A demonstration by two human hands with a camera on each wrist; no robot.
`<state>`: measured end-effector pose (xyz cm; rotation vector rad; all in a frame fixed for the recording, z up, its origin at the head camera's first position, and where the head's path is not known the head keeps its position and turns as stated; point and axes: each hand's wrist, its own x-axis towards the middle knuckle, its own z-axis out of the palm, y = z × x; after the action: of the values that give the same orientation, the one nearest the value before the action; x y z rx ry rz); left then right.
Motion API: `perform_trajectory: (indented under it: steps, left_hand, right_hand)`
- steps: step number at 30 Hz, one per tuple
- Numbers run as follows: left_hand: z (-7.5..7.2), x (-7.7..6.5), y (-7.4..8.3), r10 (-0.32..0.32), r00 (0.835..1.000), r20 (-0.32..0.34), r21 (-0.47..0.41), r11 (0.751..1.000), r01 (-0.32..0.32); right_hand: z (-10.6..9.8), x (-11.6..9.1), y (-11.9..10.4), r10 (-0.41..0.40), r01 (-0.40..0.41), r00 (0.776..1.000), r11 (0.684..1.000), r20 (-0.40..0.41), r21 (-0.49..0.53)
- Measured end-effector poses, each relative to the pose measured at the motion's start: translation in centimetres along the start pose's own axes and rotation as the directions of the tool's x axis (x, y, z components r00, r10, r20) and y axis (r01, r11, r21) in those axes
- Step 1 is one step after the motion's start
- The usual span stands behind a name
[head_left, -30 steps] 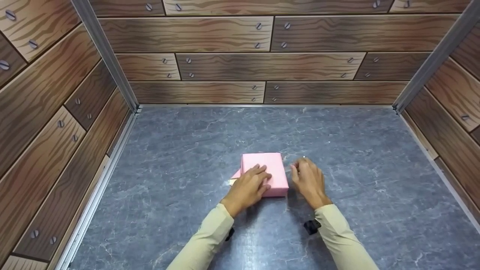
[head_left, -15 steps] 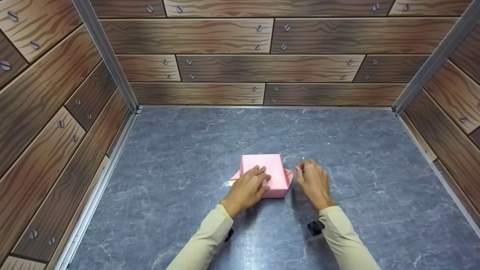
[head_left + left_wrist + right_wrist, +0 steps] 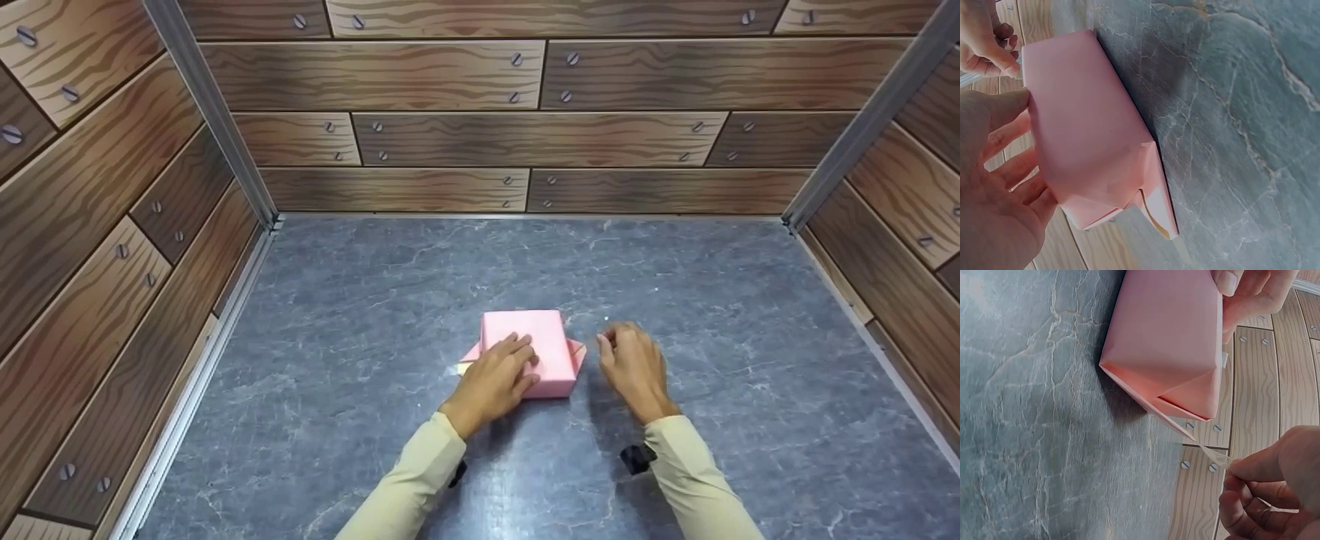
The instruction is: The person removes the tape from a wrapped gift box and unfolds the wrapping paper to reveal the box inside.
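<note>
A box wrapped in pink paper [image 3: 551, 337] sits on the grey marbled surface in the head view. My left hand [image 3: 491, 382] rests on its top, fingers spread across the paper. From the right end a folded paper flap [image 3: 577, 355] sticks out. My right hand [image 3: 634, 367] is just right of this flap, apart from the box. In the right wrist view its thumb and fingers pinch a strip of clear tape [image 3: 1215, 457], whose other end meets the flap's tip. Another flap [image 3: 1158, 199] hangs loose at the left end, its pale inner side showing.
The marbled tabletop [image 3: 375, 300] extends around the box. Wood-patterned panels [image 3: 442, 135] stand at the back and both sides, joined by grey metal corner posts [image 3: 217, 112]. Dark wrist cameras sit under both sleeves, the right camera [image 3: 637, 458] showing more fully.
My right hand has moved slightly right, away from the box. The right flap, not visible a second ago, now juts out from that end. My left hand stays on top.
</note>
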<state>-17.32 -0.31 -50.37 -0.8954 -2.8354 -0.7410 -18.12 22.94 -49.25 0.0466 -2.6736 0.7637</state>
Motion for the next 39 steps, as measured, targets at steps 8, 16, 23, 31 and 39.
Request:
perform_trajectory:
  steps: [8, 16, 23, 31, 39]
  left_hand:
    - [0.3, -0.6, -0.6, 0.038, 0.998, -0.049, 0.007, 0.999, -0.038]
    - [-1.0, -1.2, -1.1, 0.134, 0.986, -0.100, 0.069, 0.989, -0.127]
    - [-3.4, -2.7, -3.6, 0.033, 0.986, -0.164, -0.089, 0.995, -0.048]
    - [-3.2, -3.9, -6.3, -0.062, 0.998, 0.001, -0.124, 0.990, 0.061]
    - [-1.4, -4.0, -6.9, -0.083, 0.997, -0.007, -0.086, 0.993, 0.082]
  right_hand:
    - [-0.4, 0.1, 0.6, 0.006, -0.006, 1.000, 1.000, 0.022, 0.007]
    - [-1.0, 0.6, 1.3, -0.066, 0.065, 0.997, 0.998, 0.041, 0.025]
    - [-1.1, 0.7, 2.0, -0.232, 0.210, 0.942, 0.971, 0.243, 0.112]
    - [0.6, 0.8, 2.6, -0.358, 0.289, 0.843, 0.931, 0.402, 0.224]
    - [2.2, 0.8, 2.6, -0.396, 0.283, 0.796, 0.912, 0.458, 0.295]
